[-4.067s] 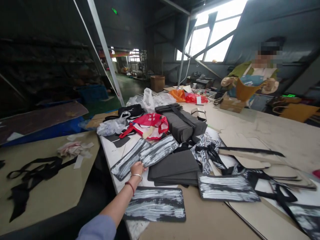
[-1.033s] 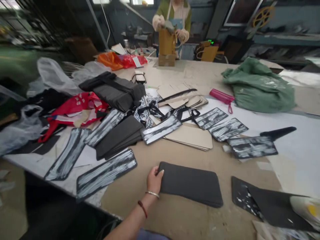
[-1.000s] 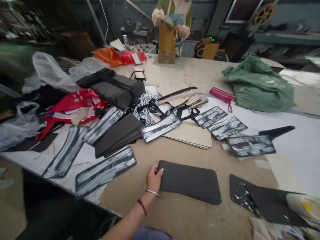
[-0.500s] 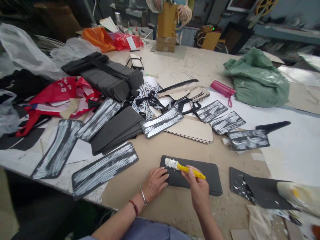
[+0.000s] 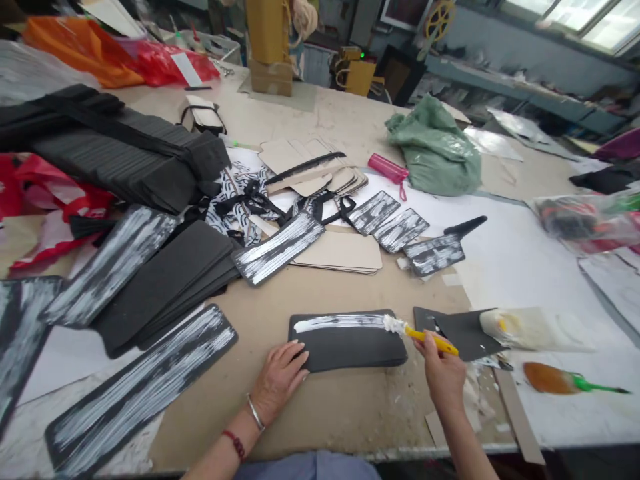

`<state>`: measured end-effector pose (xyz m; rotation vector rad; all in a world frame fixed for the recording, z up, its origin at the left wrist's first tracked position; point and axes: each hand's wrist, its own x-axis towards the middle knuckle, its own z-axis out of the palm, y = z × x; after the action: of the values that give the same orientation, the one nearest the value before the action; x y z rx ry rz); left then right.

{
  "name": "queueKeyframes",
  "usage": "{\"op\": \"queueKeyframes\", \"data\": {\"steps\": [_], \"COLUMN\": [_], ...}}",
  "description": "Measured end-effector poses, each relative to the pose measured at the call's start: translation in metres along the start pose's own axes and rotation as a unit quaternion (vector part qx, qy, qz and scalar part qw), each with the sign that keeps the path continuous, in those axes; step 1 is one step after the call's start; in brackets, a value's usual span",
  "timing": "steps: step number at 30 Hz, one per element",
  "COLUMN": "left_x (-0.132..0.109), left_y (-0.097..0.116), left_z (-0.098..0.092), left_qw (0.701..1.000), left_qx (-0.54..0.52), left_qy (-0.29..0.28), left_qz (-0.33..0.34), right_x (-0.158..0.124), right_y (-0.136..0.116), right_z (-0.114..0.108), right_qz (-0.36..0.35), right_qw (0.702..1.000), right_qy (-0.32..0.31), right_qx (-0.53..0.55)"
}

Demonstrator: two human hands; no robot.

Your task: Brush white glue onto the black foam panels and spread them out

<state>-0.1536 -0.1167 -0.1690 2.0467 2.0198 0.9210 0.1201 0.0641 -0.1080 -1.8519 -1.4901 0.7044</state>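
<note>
My right hand [image 5: 444,373] is closed round the yellow handle of a brush [image 5: 431,340]. White paste coats its bristles, which touch the upper right of a dark grey panel [image 5: 350,350]. A white streak of paste runs along the panel's upper edge. At the lower left corner of that panel lies my left hand [image 5: 281,380], fingers stretched out and fingertips on its edge. Similar panels streaked with white lie around, such as a long panel [image 5: 145,387] at the left and a shorter panel [image 5: 435,255] at the right.
A white paste container [image 5: 520,328] lies on dark sheets at the right, near an amber bottle [image 5: 550,379] with a green nozzle. Plain dark panels [image 5: 165,280] are stacked at the left. Beige boards [image 5: 340,252], a pink case [image 5: 387,168] and a green bag [image 5: 435,150] lie farther back.
My right hand has drawn the brush from the panel's left end to its right end, leaving a white streak. My left hand stays at the panel's left edge. The view has turned right.
</note>
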Motion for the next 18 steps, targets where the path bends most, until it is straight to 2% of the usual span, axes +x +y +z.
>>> {"op": "queueKeyframes", "data": {"steps": [3,6,8,10,12,15,18], "left_x": [0.002,0.012,0.022,0.033,0.042,0.047,0.043], "left_y": [0.001,0.002,0.001,-0.003,-0.007,-0.012,-0.013], "left_z": [-0.003,-0.014,-0.024,-0.034,-0.041,-0.044,-0.041], "left_qw": [1.000,0.990,0.966,0.928,0.899,0.901,0.932], "left_qx": [-0.017,-0.103,-0.183,-0.254,-0.295,-0.294,-0.230], "left_qy": [-0.012,-0.049,-0.083,-0.108,-0.118,-0.133,-0.154], "left_qz": [-0.014,-0.078,-0.163,-0.252,-0.300,-0.291,-0.234], "right_x": [-0.002,-0.033,-0.067,-0.102,-0.131,-0.153,-0.143], "right_y": [-0.002,-0.020,-0.037,-0.053,-0.064,-0.068,-0.054], "right_z": [-0.013,-0.012,-0.002,0.015,0.036,0.063,0.066], "right_qz": [0.029,0.007,0.006,0.004,0.001,-0.001,0.010], "right_qw": [0.999,0.999,0.993,0.981,0.965,0.950,0.957], "right_qy": [0.017,-0.011,-0.071,-0.138,-0.189,-0.228,-0.201], "right_qx": [0.004,0.046,0.091,0.137,0.179,0.213,0.209]}}
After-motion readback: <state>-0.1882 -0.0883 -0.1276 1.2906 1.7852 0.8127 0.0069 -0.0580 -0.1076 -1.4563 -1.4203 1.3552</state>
